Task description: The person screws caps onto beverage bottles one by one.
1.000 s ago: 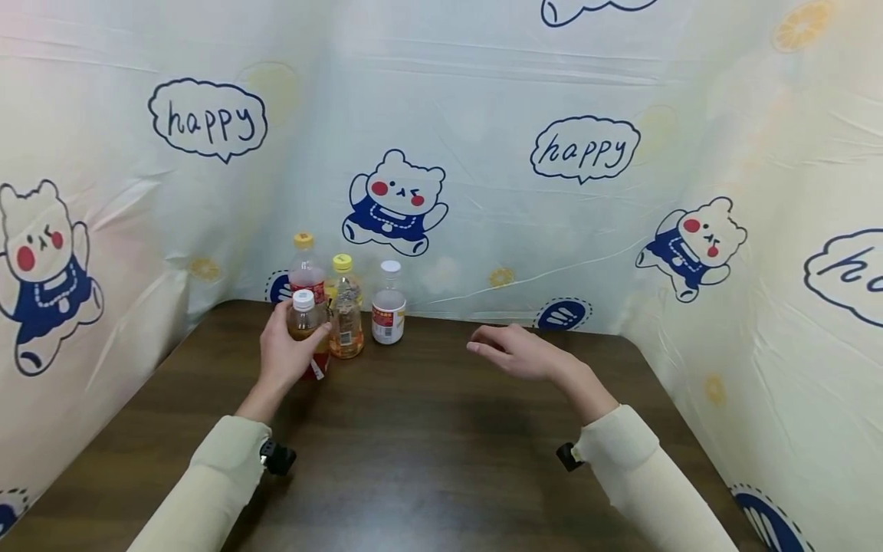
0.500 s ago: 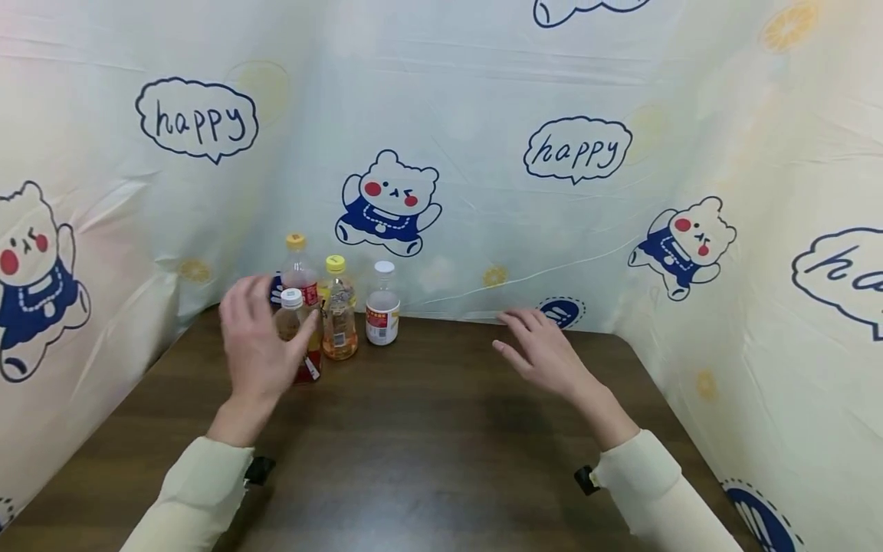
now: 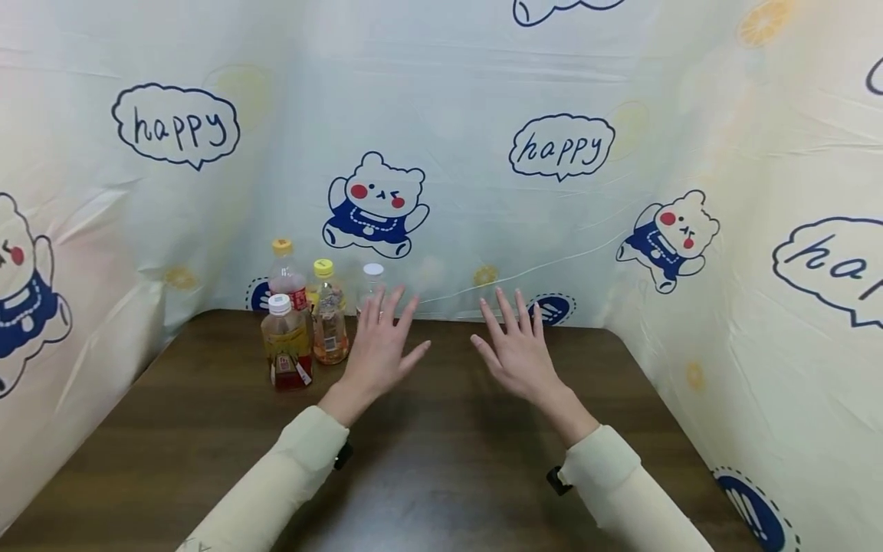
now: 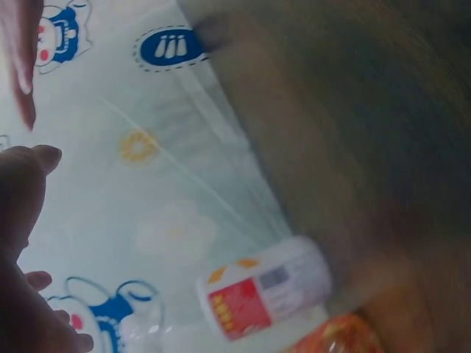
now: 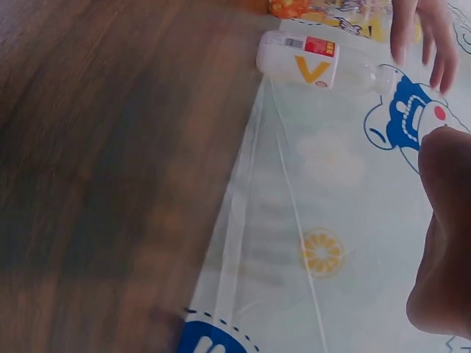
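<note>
In the head view my left hand [image 3: 378,349] hovers over the table with its fingers spread, holding nothing. It covers most of a white-capped bottle [image 3: 373,271], whose red and white label [image 4: 243,305] shows in the left wrist view. My right hand [image 3: 519,354] is to its right, fingers also spread and holding nothing. Left of the hands stand a white-capped bottle of dark reddish drink [image 3: 287,349], a yellow-capped bottle with orange liquid at its base [image 3: 329,322] and, behind the first, an orange-capped bottle [image 3: 283,272] with a red label. All these bottles stand upright.
The dark wooden table [image 3: 428,475] reaches back to a pale curtain [image 3: 469,207] printed with bears and "happy" bubbles. The curtain also hangs along both sides. The bottles are grouped at the table's back left.
My left hand has let go of the white-capped bottle of dark reddish drink and moved right, its fingers spreading. My right hand has opened out its fingers. The view has shifted slightly right.
</note>
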Motion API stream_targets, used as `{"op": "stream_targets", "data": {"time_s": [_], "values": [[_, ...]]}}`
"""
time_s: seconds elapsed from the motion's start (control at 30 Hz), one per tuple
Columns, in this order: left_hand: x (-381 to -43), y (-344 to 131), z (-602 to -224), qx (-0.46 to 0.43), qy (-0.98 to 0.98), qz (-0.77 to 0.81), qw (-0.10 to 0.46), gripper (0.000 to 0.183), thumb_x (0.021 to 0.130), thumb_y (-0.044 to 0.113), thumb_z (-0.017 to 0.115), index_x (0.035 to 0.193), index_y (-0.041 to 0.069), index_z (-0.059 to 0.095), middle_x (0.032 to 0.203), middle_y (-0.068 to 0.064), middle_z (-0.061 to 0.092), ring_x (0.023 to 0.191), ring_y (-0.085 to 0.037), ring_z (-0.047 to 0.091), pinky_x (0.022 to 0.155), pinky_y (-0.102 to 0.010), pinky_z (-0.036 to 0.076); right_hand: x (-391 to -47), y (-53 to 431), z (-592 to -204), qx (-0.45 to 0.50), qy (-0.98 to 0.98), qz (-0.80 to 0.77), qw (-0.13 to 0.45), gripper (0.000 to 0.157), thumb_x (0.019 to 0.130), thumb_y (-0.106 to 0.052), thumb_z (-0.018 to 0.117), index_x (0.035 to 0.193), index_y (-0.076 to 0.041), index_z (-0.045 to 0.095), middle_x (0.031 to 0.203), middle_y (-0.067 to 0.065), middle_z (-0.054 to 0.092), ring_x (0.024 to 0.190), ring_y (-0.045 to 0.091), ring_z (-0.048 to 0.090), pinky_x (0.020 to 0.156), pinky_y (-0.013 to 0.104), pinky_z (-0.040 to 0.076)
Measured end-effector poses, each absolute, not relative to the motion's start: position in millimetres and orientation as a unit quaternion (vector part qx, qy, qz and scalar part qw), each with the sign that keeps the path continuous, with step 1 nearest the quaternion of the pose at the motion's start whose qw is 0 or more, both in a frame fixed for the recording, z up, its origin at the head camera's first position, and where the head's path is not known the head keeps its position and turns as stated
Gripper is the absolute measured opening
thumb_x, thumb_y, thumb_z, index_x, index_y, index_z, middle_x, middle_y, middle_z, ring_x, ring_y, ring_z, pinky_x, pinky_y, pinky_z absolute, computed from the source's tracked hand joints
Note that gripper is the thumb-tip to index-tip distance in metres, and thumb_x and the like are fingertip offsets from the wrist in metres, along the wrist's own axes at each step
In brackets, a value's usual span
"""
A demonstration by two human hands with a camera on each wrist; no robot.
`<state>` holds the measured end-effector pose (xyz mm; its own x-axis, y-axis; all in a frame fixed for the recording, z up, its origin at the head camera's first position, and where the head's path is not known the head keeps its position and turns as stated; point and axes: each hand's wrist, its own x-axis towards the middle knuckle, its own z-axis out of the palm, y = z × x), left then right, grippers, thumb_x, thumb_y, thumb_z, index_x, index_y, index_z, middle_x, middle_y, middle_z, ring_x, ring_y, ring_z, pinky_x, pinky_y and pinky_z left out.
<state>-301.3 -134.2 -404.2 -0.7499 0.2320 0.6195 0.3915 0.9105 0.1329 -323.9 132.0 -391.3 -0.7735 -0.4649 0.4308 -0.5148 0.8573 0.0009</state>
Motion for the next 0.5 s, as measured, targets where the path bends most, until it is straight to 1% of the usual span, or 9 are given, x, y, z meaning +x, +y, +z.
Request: {"op": "stream_targets", "data": {"time_s": [0.07, 0.13, 0.27, 0.33, 0.4, 0.5], "values": [[-308.2, -130.1, -412.2, -0.159, -0.933, -0.132, 0.295, 0.084, 0.092, 0.051, 0.072, 0.158, 0.014, 0.038, 0.166, -0.017, 0.026, 0.153, -0.047, 0.016, 0.121, -0.067, 0.014, -327.3, 127.2, -396.4, 0.255, -0.942, 0.061, 0.211, 0.067, 0.108, -0.053, 0.037, 0.165, -0.021, 0.02, 0.172, 0.01, 0.005, 0.157, 0.039, -0.002, 0.122, 0.064, -0.004], [-313.9, -126.7, -419.8, -0.149, -0.938, -0.129, 0.284, 0.086, 0.093, 0.058, 0.066, 0.161, 0.017, 0.034, 0.169, -0.014, 0.02, 0.154, -0.045, 0.012, 0.121, -0.068, 0.012, -331.5, 124.0, -401.9, 0.248, -0.944, 0.059, 0.21, 0.068, 0.108, -0.053, 0.036, 0.165, -0.02, 0.02, 0.172, 0.011, 0.004, 0.157, 0.04, 0.0, 0.122, 0.064, -0.004], [-320.0, -122.2, -434.1, -0.126, -0.953, -0.107, 0.253, 0.089, 0.094, 0.074, 0.047, 0.165, 0.027, 0.021, 0.173, -0.006, 0.001, 0.156, -0.042, -0.001, 0.12, -0.07, 0.003, -338.4, 120.9, -411.0, 0.229, -0.954, 0.056, 0.186, 0.07, 0.108, -0.057, 0.03, 0.166, -0.021, 0.014, 0.173, 0.009, 0.0, 0.157, 0.036, -0.009, 0.122, 0.065, -0.006], [-320.8, -121.3, -440.3, -0.113, -0.96, -0.095, 0.24, 0.089, 0.094, 0.078, 0.04, 0.165, 0.029, 0.018, 0.173, -0.004, -0.005, 0.156, -0.042, -0.004, 0.119, -0.07, 0.0, -341.2, 120.4, -415.5, 0.223, -0.959, 0.054, 0.167, 0.071, 0.108, -0.06, 0.025, 0.166, -0.023, 0.01, 0.173, 0.008, -0.003, 0.156, 0.033, -0.014, 0.121, 0.064, -0.008], [-320.5, -121.5, -445.6, -0.105, -0.965, -0.087, 0.225, 0.089, 0.093, 0.08, 0.035, 0.165, 0.031, 0.016, 0.173, -0.004, -0.007, 0.156, -0.041, -0.006, 0.119, -0.071, -0.003, -342.7, 120.3, -419.2, 0.217, -0.963, 0.048, 0.151, 0.071, 0.107, -0.062, 0.022, 0.166, -0.025, 0.005, 0.173, 0.006, -0.007, 0.156, 0.032, -0.017, 0.121, 0.064, -0.008], [-319.5, -123.6, -452.2, -0.095, -0.972, -0.077, 0.2, 0.089, 0.093, 0.082, 0.029, 0.165, 0.031, 0.015, 0.173, -0.005, -0.006, 0.156, -0.041, -0.006, 0.118, -0.07, -0.009, -344.0, 120.5, -424.3, 0.215, -0.966, 0.043, 0.134, 0.072, 0.106, -0.064, 0.02, 0.165, -0.026, 0.004, 0.172, 0.005, -0.009, 0.155, 0.033, -0.018, 0.121, 0.066, -0.007]]}}
